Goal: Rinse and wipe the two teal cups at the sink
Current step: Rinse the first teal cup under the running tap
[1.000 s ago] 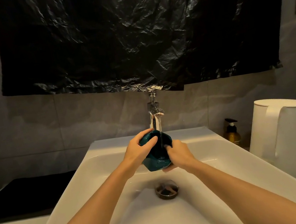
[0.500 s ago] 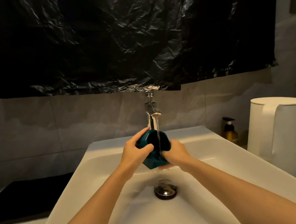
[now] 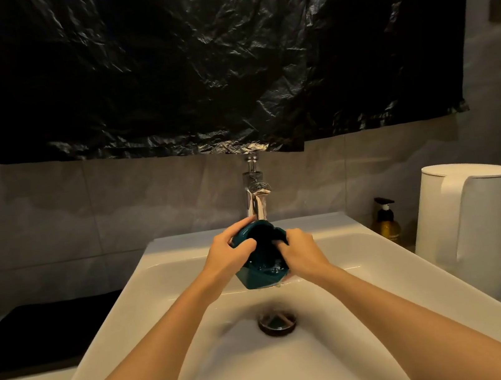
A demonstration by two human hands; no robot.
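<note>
1. The teal cup (image 3: 263,266) is held over the sink (image 3: 124,311), below the tap (image 3: 256,200).
2. It is clasped at its rim by the left grip (image 3: 228,255) and right grip (image 3: 302,255).
3. A kettle (image 3: 467,221) and soap bottle (image 3: 388,225) are seen at right.

Two bare arms come in from the lower corners of the frame: the left forearm (image 3: 156,352) from lower left, the right forearm (image 3: 409,312) from lower right. Each is uncovered from frame edge to wrist, smooth and slim, tapering toward the centre. The left hand (image 3: 227,256) and right hand (image 3: 302,255) are bare too, knuckles showing as low ridges; the nails are too small to make out
</note>
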